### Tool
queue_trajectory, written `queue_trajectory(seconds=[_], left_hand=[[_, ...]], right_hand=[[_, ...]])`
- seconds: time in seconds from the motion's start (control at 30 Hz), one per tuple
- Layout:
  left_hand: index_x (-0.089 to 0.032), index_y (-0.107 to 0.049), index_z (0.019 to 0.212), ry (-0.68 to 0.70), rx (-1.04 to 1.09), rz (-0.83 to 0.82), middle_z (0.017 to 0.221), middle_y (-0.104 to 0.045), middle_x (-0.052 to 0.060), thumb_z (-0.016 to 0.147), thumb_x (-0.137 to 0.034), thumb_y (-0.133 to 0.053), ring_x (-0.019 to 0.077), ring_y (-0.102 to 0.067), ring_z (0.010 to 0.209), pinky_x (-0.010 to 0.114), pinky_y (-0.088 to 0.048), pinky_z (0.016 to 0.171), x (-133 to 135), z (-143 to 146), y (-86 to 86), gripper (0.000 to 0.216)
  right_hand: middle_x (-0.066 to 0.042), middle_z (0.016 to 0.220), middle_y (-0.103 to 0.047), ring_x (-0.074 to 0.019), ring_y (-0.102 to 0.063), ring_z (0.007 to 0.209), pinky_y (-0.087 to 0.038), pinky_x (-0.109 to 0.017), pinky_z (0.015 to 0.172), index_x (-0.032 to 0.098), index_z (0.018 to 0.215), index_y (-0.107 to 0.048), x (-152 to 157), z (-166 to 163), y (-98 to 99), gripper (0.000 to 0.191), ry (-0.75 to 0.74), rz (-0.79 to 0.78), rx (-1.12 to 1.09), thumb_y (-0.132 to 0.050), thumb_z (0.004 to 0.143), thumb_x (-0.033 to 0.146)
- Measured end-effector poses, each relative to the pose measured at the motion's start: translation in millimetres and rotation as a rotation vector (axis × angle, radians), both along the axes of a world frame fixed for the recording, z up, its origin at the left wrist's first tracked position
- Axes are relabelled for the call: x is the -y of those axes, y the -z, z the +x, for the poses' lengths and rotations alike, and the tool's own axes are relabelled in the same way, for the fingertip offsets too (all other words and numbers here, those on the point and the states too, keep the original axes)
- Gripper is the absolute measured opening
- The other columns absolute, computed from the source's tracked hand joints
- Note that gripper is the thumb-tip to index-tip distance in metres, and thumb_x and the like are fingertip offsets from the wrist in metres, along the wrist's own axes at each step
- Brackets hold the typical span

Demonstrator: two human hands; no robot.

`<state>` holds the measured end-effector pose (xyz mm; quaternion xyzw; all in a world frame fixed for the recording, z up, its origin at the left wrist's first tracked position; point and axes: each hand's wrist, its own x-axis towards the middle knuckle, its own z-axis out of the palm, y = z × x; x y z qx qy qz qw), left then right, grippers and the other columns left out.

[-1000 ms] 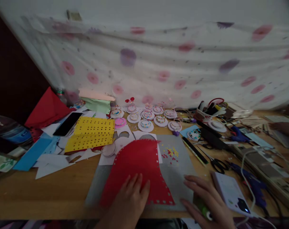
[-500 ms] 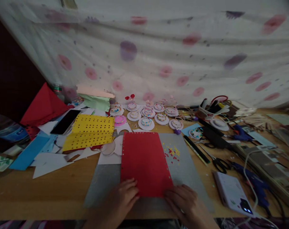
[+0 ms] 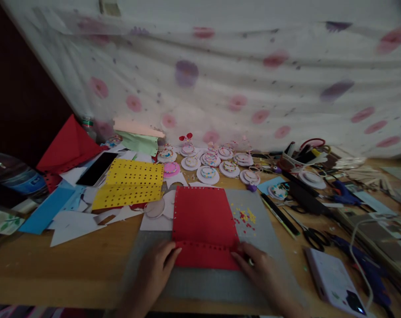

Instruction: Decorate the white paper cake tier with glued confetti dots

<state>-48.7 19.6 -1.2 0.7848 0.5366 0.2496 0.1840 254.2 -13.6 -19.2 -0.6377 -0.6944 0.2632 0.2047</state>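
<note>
A sheet of red paper (image 3: 205,214) lies on the grey mat (image 3: 194,285), its near edge folded up into a flap with a row of small holes. Along the left, far and right edges run more holes. My left hand (image 3: 159,260) pinches the flap's left end between thumb and fingers. At the flap's right end, my right hand (image 3: 255,260) pinches the paper the same way. Small yellow and red paper dots (image 3: 245,216) are scattered on the mat right of the sheet.
Yellow punched paper (image 3: 130,183), paper scraps and a dark phone (image 3: 97,169) lie left. Several small tiered paper cakes (image 3: 207,174) stand behind. At right are scissors (image 3: 315,238), a white power bank (image 3: 333,280) and blue glue guns (image 3: 362,260).
The near edge of the red paper has been folded up and away from me, exposing a row of holes. Both hands moved slightly with it, and the view shifted a little.
</note>
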Motion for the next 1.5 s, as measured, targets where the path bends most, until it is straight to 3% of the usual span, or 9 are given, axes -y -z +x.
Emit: queue_trajectory(seconds=[0.1,0.17,0.27,0.37,0.5,0.67,1.23,1.5], left_hand=[[-0.020,-0.065,0.104,-0.055,-0.095,0.234,0.096,-0.071,0.008,0.096,-0.028,-0.042,0.0207,-0.068,0.088,0.033,-0.057,0.075,4.6,-1.9,10.8,0.026],[-0.019,-0.058,0.123,-0.036,-0.135,0.405,0.114,-0.067,0.010,0.096,-0.021,-0.039,0.0206,-0.064,0.104,0.033,-0.054,0.087,9.2,0.6,18.5,0.033],[-0.020,-0.052,0.133,0.225,-0.169,0.610,0.127,-0.063,0.007,0.096,-0.013,-0.028,0.0187,-0.052,0.124,0.032,-0.044,0.102,17.8,14.0,29.9,0.045],[-0.020,-0.058,0.126,0.418,-0.243,0.709,0.129,-0.063,0.003,0.095,-0.017,-0.033,0.0191,-0.044,0.131,0.035,-0.031,0.112,27.0,32.0,35.2,0.040],[-0.017,-0.057,0.128,0.431,-0.360,0.658,0.135,-0.058,0.005,0.089,-0.031,-0.042,0.0231,-0.035,0.136,0.044,-0.006,0.119,33.5,42.3,32.8,0.044],[-0.016,-0.056,0.129,0.377,-0.383,0.593,0.133,-0.060,0.005,0.086,-0.041,-0.044,0.0226,-0.031,0.136,0.043,0.003,0.118,34.4,36.8,31.4,0.052],[-0.021,-0.054,0.133,0.353,-0.478,0.567,0.133,-0.060,0.008,0.086,-0.060,-0.042,0.0277,-0.035,0.131,0.049,0.003,0.116,34.9,28.6,30.7,0.062],[-0.022,-0.052,0.135,0.313,-0.513,0.544,0.135,-0.058,0.008,0.080,-0.063,-0.050,0.0317,-0.038,0.128,0.051,0.002,0.115,40.7,30.2,30.9,0.069]], right_hand=[[-0.005,0.084,-0.071,-0.0214,-0.068,0.076,-0.049,-0.030,0.068,0.022,0.088,-0.062,-3.7,-5.6,1.9,0.024,0.042,0.019,0.042,-0.045,0.093,0.039],[-0.004,0.085,-0.071,-0.0207,-0.068,0.077,-0.049,-0.029,0.068,0.023,0.086,-0.061,-6.9,-8.9,-1.5,0.020,0.036,0.014,0.068,-0.047,0.092,0.036],[-0.004,0.089,-0.072,-0.0198,-0.068,0.080,-0.049,-0.027,0.069,0.023,0.089,-0.061,-10.9,-11.6,-7.6,0.014,0.012,0.001,0.086,-0.050,0.091,0.031],[-0.003,0.089,-0.071,-0.0195,-0.068,0.079,-0.048,-0.027,0.069,0.023,0.091,-0.060,-10.3,-11.5,-10.2,0.013,0.018,0.008,0.089,-0.050,0.092,0.031],[-0.003,0.086,-0.070,-0.0203,-0.067,0.077,-0.048,-0.028,0.067,0.023,0.089,-0.059,-6.3,-10.9,-6.3,0.018,0.033,0.041,0.097,-0.049,0.093,0.038],[-0.003,0.083,-0.070,-0.0203,-0.068,0.076,-0.049,-0.027,0.066,0.024,0.087,-0.059,-5.1,-13.7,3.7,0.024,0.105,0.097,0.079,-0.049,0.092,0.045],[-0.003,0.078,-0.068,-0.0186,-0.065,0.066,-0.048,-0.027,0.061,0.023,0.081,-0.057,-0.6,-24.1,10.6,0.027,0.193,0.201,0.070,-0.050,0.091,0.047],[-0.003,0.074,-0.067,-0.0181,-0.064,0.063,-0.049,-0.027,0.059,0.023,0.080,-0.057,-2.1,-29.2,10.7,0.028,0.231,0.212,0.087,-0.052,0.091,0.047]])
